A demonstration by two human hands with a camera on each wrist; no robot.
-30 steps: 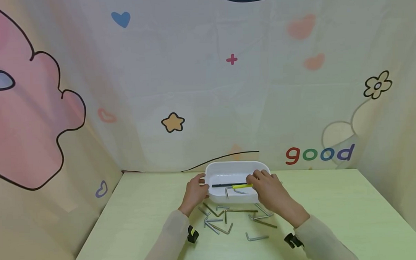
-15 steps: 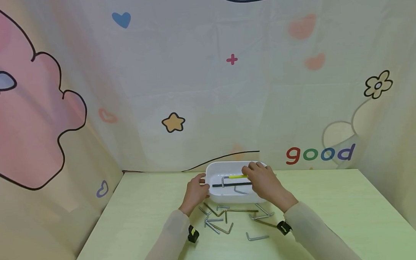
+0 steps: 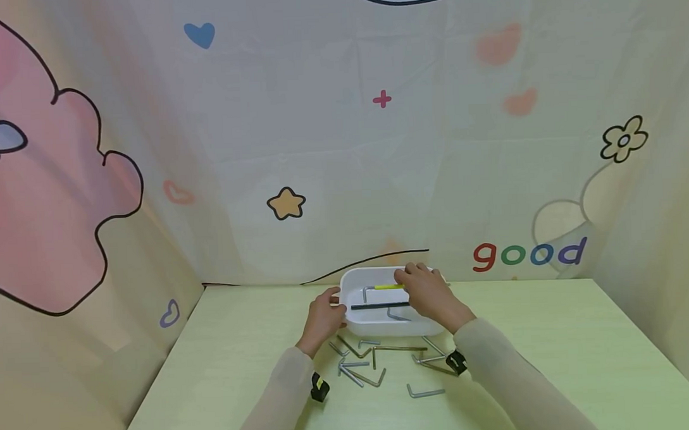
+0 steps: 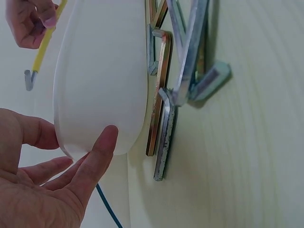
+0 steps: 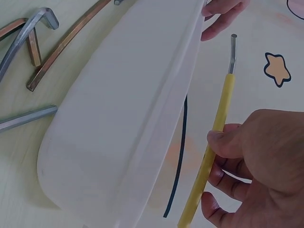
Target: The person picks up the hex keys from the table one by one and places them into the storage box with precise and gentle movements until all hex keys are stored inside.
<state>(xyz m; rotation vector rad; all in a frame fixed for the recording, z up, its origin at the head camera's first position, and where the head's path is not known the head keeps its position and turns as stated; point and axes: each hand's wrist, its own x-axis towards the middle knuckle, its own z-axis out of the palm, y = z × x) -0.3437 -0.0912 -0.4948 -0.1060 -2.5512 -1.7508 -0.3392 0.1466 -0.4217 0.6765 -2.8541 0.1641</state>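
Holding the yellow key [image 3: 388, 287] above the box [image 3: 394, 329], the right hand [image 3: 433, 295] pinches its sleeve between thumb and curled fingers; the bare bent end points toward the left hand [image 3: 324, 314]. The left hand is partly open, with thumb and fingers spread around the near end of the box, gripping it. Inside the box, between the hands, lie a black rod [image 3: 376, 306] and, on the near side of it, a silver key [image 3: 399, 316]. The right hand covers the right end of the rod and part of the box rim. Loose keys [image 3: 400, 349], silver and brass-coloured, lie crossed just in front of the box, between the wrists; a lone key [image 3: 427, 394] lies nearer the person, between the forearms. Surface: pale table [image 3: 225, 377], with light grain. Beyond the hands, a printed curtain [image 3: 330, 133] bears an orange star [image 3: 286, 203], hearts and the lettering "good" [image 3: 529, 254].
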